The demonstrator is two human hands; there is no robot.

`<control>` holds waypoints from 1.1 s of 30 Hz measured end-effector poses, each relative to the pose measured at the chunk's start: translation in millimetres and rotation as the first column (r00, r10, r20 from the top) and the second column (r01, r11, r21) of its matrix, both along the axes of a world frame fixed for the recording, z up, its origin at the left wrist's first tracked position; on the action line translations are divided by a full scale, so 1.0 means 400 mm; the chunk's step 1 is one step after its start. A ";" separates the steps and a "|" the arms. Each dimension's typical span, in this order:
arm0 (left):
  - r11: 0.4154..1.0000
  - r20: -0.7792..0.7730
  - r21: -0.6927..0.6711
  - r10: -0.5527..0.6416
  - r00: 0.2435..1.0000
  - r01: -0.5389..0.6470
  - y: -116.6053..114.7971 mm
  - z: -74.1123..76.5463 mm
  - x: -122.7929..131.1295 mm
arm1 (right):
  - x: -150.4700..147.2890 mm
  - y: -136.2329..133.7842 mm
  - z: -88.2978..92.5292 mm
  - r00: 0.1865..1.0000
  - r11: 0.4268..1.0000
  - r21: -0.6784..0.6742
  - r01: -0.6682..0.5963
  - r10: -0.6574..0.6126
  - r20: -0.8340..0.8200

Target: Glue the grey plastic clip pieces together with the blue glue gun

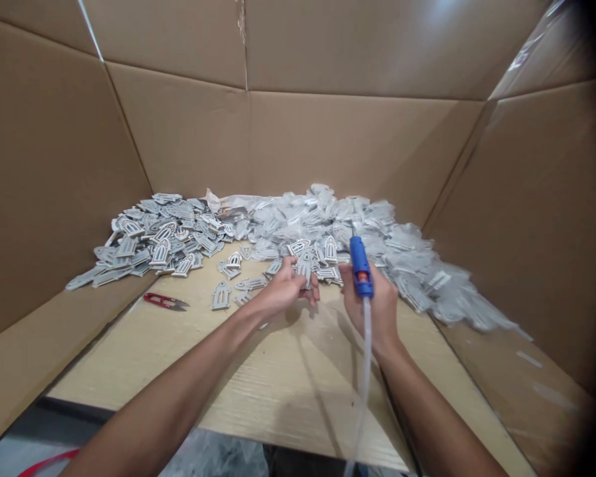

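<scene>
Creased cardboard walls (328,139) enclose a wood-grained table (258,391). The left hand (298,285) pinches a flat, arched grey piece (304,265); the right hand (377,305) grips a smooth blue glue gun (358,255). Work looks midway: loose pieces (166,232) heap beyond the left hand, crinkly wrapped pieces (417,278) beyond the right; which are finished, I cannot tell.
</scene>
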State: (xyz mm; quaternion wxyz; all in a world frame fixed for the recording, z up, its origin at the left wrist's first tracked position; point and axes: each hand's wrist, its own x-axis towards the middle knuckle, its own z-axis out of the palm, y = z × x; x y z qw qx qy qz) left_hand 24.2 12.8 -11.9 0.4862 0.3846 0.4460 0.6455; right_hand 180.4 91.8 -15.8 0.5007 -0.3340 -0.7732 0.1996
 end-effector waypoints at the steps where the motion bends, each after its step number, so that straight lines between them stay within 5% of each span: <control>1: 1.000 -0.018 -0.009 -0.025 1.000 0.024 -0.002 0.000 0.001 | -0.004 0.005 0.001 0.999 0.993 -0.113 -0.033 0.029 -0.037; 3: 0.995 -0.069 -0.013 -0.104 0.992 0.103 -0.008 0.000 0.003 | -0.015 0.016 -0.002 0.969 0.906 -0.355 -0.230 0.178 -0.173; 5: 0.981 -0.115 -0.012 -0.193 0.974 0.193 -0.013 -0.002 0.004 | -0.027 0.027 -0.004 0.888 0.741 -0.504 -0.444 0.290 -0.355; 7: 0.962 -0.145 -0.040 -0.274 0.951 0.271 -0.018 -0.002 0.007 | -0.032 0.032 0.000 0.814 0.631 -0.536 -0.561 0.303 -0.495; 9: 0.945 -0.160 -0.088 -0.325 0.932 0.314 -0.021 -0.003 0.010 | -0.029 0.034 0.011 0.767 0.579 -0.533 -0.617 0.290 -0.573; 19: 0.963 -0.156 -0.113 -0.262 0.952 0.246 -0.013 -0.021 0.008 | -0.008 0.043 0.028 0.806 0.672 -0.510 -0.537 0.230 -0.546; 27: 0.982 -0.111 -0.033 -0.190 0.975 0.188 -0.005 -0.012 0.007 | -0.007 0.039 0.007 0.968 0.802 -0.545 -0.245 0.172 -0.183; 33: 0.973 -0.137 -0.064 -0.228 0.964 0.221 -0.008 -0.019 0.011 | -0.015 0.045 0.016 0.808 0.650 -0.524 -0.550 0.258 -0.529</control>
